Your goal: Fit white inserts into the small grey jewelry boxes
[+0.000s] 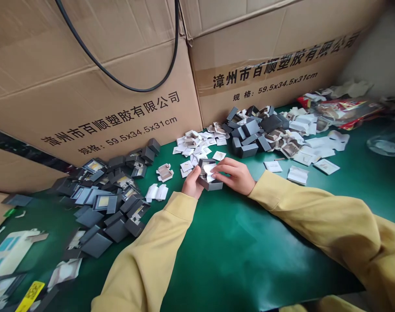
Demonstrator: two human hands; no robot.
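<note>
A small dark grey box (213, 186) stands open above the green table, with my left hand (192, 184) closed around its left side. Inside it sits a folded white card insert (209, 171). My right hand (234, 175) pinches that insert at its right edge, fingers reaching into the box. Just behind the box lie several small white cards (194, 147), and a single white card (219, 156) rests close by. Left of my hand are two loose folded inserts, one greyish (165, 172) and one white (157, 192).
A heap of grey boxes (116, 225) covers the left side. More boxes (249, 130) and white inserts (301, 125) pile up at the back right, near a red plastic bag (347, 110). Large cartons (119, 86) wall the rear; a black cable (145, 90) hangs before them.
</note>
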